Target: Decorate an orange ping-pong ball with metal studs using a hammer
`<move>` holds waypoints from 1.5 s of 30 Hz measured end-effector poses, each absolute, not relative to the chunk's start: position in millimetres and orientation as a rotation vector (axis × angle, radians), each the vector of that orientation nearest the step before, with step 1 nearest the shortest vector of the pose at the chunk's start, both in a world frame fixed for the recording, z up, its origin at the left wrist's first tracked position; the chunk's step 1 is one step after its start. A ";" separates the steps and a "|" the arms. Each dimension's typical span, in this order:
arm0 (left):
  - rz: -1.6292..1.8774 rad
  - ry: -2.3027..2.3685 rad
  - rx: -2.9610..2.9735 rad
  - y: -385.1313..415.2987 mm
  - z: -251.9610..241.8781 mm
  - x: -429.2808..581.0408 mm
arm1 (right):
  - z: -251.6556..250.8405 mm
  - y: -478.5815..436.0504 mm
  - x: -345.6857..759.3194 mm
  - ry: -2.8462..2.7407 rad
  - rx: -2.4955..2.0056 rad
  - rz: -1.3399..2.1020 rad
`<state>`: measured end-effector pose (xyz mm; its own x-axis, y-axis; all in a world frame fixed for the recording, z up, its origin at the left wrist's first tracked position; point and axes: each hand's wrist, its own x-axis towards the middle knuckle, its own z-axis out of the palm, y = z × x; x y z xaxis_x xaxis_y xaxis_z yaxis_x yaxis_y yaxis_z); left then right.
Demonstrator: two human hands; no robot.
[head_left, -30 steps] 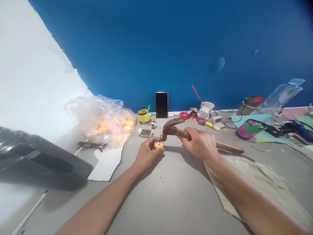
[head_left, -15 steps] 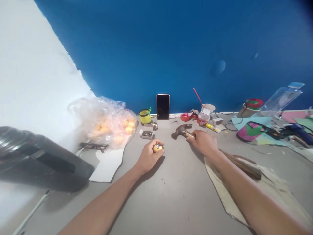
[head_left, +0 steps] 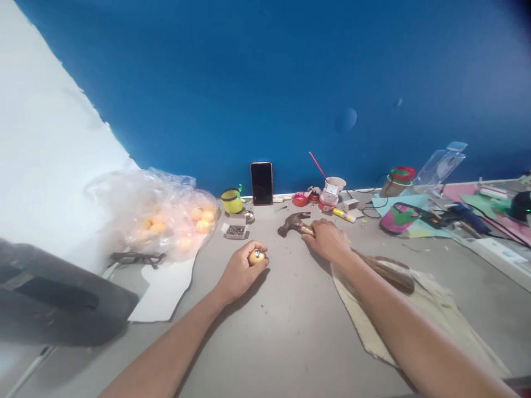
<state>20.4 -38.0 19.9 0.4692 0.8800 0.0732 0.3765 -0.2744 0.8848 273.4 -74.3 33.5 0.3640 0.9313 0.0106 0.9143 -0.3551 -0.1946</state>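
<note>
Fingers of my left hand [head_left: 241, 271] are wrapped round a small orange-yellow ball [head_left: 256, 256], which has shiny metal bits on its top. My right hand [head_left: 327, 239] grips a claw hammer [head_left: 292, 223] by the handle close to its head. The hammer lies low over the table, its head pointing left and its claw away from me; the rest of the handle runs under my hand. Beyond my left hand sits a small open box [head_left: 236, 231] of metal pins or nails. A shiny crumpled silver piece [head_left: 249, 216] is beside it.
Left are a plastic bag [head_left: 166, 210] of orange balls, glasses [head_left: 138, 258], white paper [head_left: 164, 290] and a large dark bottle [head_left: 62, 298]. A phone [head_left: 261, 183] leans on the blue wall. Paint pots [head_left: 327, 200] stand behind the hammer; a cloth [head_left: 418, 315] lies under my right forearm.
The view has swung to the right, so everything sits further left in the picture. Both hands keep their holds on the ball and the hammer.
</note>
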 end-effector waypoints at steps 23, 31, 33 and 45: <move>0.723 1.000 1.924 -35.4 4.4 24.2 | 77.7 -14.9 181.0 -2.286 -1.681 0.076; 0.696 1.047 1.942 -32.3 5.0 22.5 | 93.2 31.4 102.1 -2.750 -1.868 -0.075; 0.704 1.039 1.931 -30.5 4.0 22.7 | 86.9 36.7 96.8 -2.767 -1.874 -0.081; 0.690 1.025 1.936 -23.5 0.0 22.4 | 79.3 44.8 102.7 -2.748 -1.840 -0.029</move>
